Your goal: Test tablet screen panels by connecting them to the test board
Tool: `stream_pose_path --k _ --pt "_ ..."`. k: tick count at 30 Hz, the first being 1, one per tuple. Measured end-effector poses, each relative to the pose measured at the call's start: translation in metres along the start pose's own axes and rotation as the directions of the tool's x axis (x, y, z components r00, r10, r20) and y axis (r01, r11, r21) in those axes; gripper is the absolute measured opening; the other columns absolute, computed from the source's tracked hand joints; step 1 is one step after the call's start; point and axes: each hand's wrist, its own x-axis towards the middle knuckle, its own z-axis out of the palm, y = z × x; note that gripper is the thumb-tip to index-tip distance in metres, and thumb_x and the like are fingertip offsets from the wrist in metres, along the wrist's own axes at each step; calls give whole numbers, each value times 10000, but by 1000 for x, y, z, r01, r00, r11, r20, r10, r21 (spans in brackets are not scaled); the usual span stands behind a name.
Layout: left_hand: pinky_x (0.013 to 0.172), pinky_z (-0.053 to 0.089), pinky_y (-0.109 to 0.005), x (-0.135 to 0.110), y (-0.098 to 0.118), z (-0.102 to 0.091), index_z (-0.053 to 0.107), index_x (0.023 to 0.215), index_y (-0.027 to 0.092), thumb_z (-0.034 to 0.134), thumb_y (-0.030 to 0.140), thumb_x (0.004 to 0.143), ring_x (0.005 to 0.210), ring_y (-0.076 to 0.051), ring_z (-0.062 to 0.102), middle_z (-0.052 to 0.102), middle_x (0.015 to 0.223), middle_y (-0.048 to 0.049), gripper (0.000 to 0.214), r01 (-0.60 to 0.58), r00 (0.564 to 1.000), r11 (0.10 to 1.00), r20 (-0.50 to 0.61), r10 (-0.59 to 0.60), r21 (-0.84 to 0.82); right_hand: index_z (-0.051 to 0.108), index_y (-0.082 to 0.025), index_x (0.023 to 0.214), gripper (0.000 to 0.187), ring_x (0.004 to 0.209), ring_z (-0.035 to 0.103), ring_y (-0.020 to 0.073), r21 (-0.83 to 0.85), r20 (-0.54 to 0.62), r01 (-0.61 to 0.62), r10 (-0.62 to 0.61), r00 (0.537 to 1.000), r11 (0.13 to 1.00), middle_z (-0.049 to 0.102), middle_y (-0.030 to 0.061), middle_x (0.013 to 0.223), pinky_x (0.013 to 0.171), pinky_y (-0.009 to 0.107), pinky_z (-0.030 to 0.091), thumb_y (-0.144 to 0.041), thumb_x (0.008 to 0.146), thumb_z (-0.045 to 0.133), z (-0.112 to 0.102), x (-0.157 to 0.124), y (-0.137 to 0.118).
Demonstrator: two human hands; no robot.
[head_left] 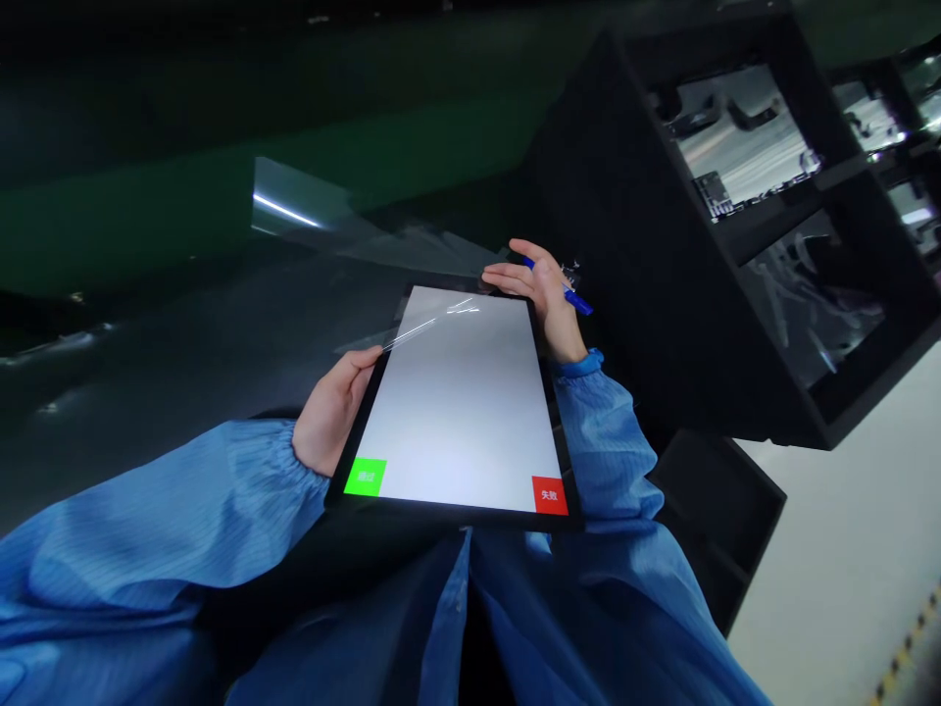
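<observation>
A tablet (467,402) lies tilted in front of me, its screen lit plain white. A green button is in the lower left corner of the screen and a red one in the lower right. My left hand (334,407) is closed on the tablet's left edge, thumb at the front. At its upper right corner is my right hand (544,294), fingers stretched toward the top edge. A blue pen (578,300) is tucked in that hand, crossing behind the thumb. Clear film (419,247) lies just beyond the tablet's top edge.
A black compartmented box (624,255) stands at the right, with shiny panels and clear strips inside. Below it is a smaller black tray (724,520). The dark work surface (198,343) extends to the left. Pale floor (830,529) shows at the lower right.
</observation>
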Motion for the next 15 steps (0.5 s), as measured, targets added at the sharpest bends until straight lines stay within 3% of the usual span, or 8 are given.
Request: stream_pose_path --k 5,11,15 --pt "736 596 -328 -2 -2 1 733 1047 134 491 319 900 765 -261 736 672 574 -25 338 -13 997 1000 -72 14 15 547 -260 1275 629 1128 697 263 2 24 -22 22 999 1000 722 68 1121 1032 482 537 -750 897 432 -1 -2 2" --pt "742 590 -322 2 0 0 724 1035 142 496 317 907 774 -253 736 694 618 -20 315 -15 997 1000 -74 15 1 499 -247 1360 595 1219 652 240 105 65 -97 91 994 990 708 71 1227 1120 477 473 -659 932 469 -4 -4 4" --pt "704 584 -300 20 1 -9 705 1067 142 493 278 894 767 -243 730 711 666 -14 306 -50 996 999 -69 50 6 495 -269 1342 697 1289 601 265 58 26 18 -19 999 998 684 73 1285 1130 490 459 -778 873 416 -7 -4 -5"
